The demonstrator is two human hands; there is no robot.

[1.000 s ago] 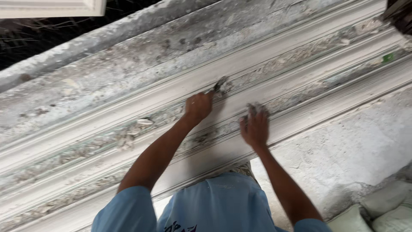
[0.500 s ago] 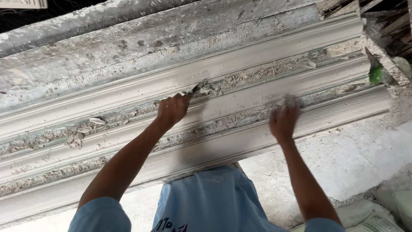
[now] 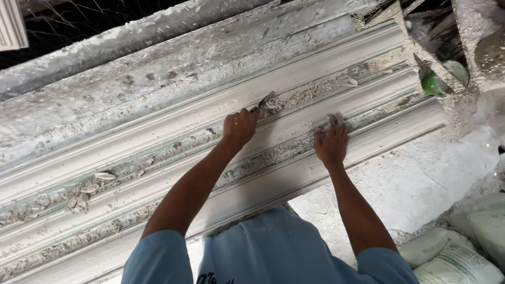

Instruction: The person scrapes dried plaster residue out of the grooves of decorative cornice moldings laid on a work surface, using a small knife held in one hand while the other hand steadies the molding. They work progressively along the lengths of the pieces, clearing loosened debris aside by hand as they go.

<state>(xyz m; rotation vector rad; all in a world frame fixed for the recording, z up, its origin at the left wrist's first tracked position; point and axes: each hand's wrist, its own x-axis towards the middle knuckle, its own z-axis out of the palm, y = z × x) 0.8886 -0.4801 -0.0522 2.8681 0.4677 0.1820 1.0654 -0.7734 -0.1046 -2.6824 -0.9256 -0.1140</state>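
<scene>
Shifted since the earlier frame: view swinging so the moulding's right end and the rubble beyond it are coming into sight, both hands keeping their places on the ribs.

Left hand (image 3: 239,128) closing in a fist round the handle of a scraper (image 3: 264,101), blade tip touching the crumbly groove of the moulding (image 3: 158,131). Right hand (image 3: 331,143) lying flat with fingers spread narrowly, pressing on the next rib nearer, fingertips pinning a small grey lump (image 3: 333,120); whether gripping it or only covering it, cannot tell.

Moulding running long and slanted from near left to far right, ribs pale, grooves packed with flaking plaster debris (image 3: 79,202). Scraper sitting mid-length, left of the right hand and slightly farther.

Green object (image 3: 434,83) showing among broken pieces at the far right end. Sacks (image 3: 463,252) lying at near right on the pale floor (image 3: 415,184). Blue shirt (image 3: 273,252) filling the near centre, both forearms reaching away from it.
</scene>
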